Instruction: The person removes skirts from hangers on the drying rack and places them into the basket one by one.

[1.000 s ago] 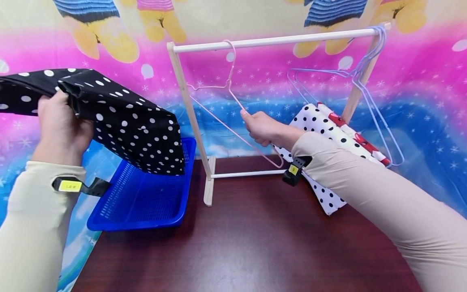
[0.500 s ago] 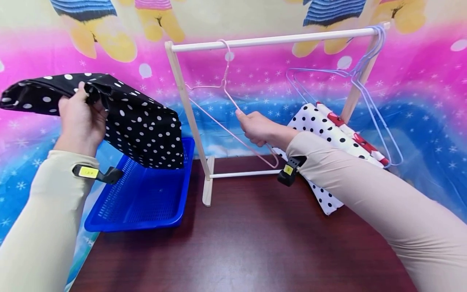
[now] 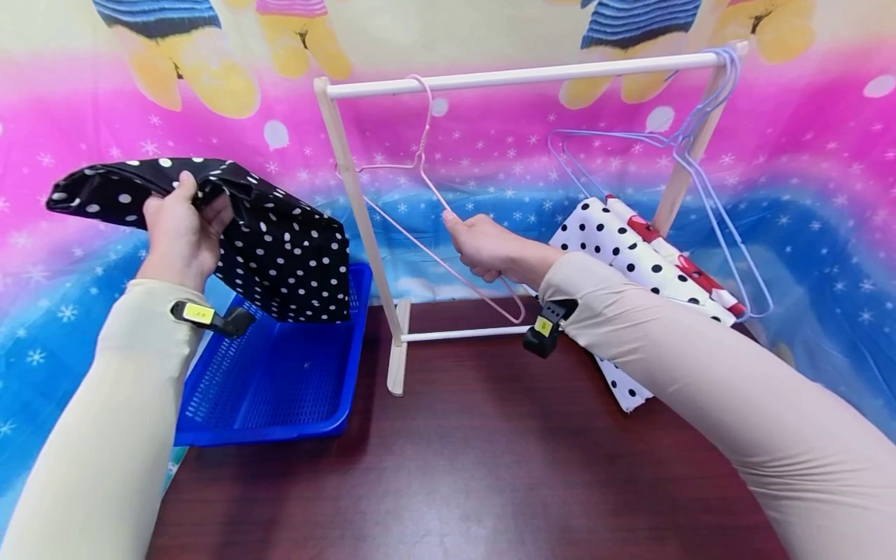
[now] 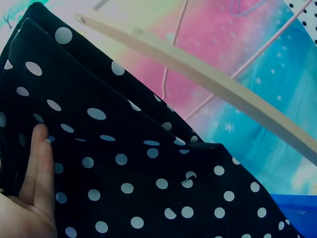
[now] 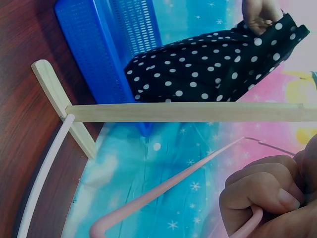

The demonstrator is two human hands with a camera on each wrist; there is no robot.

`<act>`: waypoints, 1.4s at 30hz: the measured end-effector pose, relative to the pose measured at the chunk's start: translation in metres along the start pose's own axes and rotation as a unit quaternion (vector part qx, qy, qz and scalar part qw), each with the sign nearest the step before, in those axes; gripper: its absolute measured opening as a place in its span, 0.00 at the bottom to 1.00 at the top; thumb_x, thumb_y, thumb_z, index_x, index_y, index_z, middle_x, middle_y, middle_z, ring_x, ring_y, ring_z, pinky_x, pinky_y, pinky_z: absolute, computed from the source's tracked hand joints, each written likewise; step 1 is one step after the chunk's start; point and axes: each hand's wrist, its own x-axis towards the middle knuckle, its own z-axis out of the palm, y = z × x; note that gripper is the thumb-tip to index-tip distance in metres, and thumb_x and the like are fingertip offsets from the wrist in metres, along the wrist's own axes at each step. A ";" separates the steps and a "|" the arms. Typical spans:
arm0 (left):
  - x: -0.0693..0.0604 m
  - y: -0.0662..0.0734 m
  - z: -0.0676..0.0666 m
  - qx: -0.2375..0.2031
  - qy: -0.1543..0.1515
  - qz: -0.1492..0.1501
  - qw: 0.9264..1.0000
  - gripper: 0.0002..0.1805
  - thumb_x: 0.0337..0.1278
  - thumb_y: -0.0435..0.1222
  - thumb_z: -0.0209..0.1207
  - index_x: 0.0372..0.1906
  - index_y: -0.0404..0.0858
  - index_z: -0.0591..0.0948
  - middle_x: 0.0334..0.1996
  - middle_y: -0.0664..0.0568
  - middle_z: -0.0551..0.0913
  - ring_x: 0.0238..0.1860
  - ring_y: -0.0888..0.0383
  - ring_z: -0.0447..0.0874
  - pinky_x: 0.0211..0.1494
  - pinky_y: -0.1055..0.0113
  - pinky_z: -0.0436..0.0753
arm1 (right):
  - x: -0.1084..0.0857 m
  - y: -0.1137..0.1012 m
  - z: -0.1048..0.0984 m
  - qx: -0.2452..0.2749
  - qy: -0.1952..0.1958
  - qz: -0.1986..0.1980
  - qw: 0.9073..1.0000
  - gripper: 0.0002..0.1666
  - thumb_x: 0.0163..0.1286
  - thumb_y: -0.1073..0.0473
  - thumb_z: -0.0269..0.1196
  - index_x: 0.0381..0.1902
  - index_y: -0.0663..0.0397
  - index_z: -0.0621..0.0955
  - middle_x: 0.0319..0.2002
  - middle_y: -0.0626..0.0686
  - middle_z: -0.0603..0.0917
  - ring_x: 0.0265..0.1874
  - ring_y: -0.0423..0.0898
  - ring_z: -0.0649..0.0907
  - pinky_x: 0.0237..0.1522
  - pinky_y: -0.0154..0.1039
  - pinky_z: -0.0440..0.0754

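Cloth (image 3: pixel 287 253), black with white dots, bunched in the person's left hand (image 3: pixel 183 237), lower end over the blue basket (image 3: pixel 280 393) below it. Right hand (image 3: pixel 486 245) grips pink hanger (image 5: pixel 151 195), hook on rack (image 3: pixel 525 75) above. Right of that hand I see purple hangers (image 3: pixel 680 141), white spotted fabric (image 3: pixel 654 268).

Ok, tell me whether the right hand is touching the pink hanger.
Touching. The right wrist view shows the right hand curled around the wire of the pink hanger.
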 end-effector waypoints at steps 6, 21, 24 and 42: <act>0.010 -0.007 -0.003 0.006 0.013 -0.011 1.000 0.07 0.75 0.40 0.50 0.50 0.47 0.66 0.27 0.48 0.87 0.20 0.52 0.89 0.28 0.61 0.88 | 0.001 -0.001 0.002 0.002 -0.007 -0.004 1.000 0.36 0.81 0.33 0.35 0.19 0.50 0.59 0.13 0.44 0.54 0.14 0.41 0.53 0.19 0.36 0.53; 0.020 -0.036 -0.010 0.007 0.012 -0.026 1.000 0.09 0.75 0.40 0.51 0.52 0.47 0.65 0.33 0.48 0.88 0.24 0.50 0.91 0.32 0.61 0.89 | 0.001 -0.003 0.005 0.003 -0.012 -0.010 1.000 0.35 0.81 0.33 0.35 0.18 0.48 0.59 0.13 0.44 0.54 0.13 0.41 0.54 0.19 0.35 0.54; 0.019 -0.037 -0.014 0.013 0.012 -0.024 1.000 0.10 0.74 0.40 0.52 0.52 0.46 0.65 0.33 0.48 0.88 0.24 0.50 0.91 0.32 0.61 0.90 | 0.001 -0.003 0.004 0.002 -0.013 -0.011 1.000 0.35 0.81 0.33 0.35 0.19 0.49 0.59 0.13 0.44 0.54 0.13 0.41 0.54 0.19 0.35 0.54; -0.015 -0.033 -0.029 0.054 0.094 -0.009 0.994 0.18 0.72 0.42 0.56 0.52 0.54 0.58 0.23 0.51 0.88 0.18 0.55 0.89 0.26 0.64 0.87 | 0.000 -0.004 0.005 -0.001 -0.010 -0.008 1.000 0.35 0.81 0.33 0.35 0.18 0.49 0.60 0.14 0.44 0.54 0.14 0.41 0.53 0.20 0.36 0.54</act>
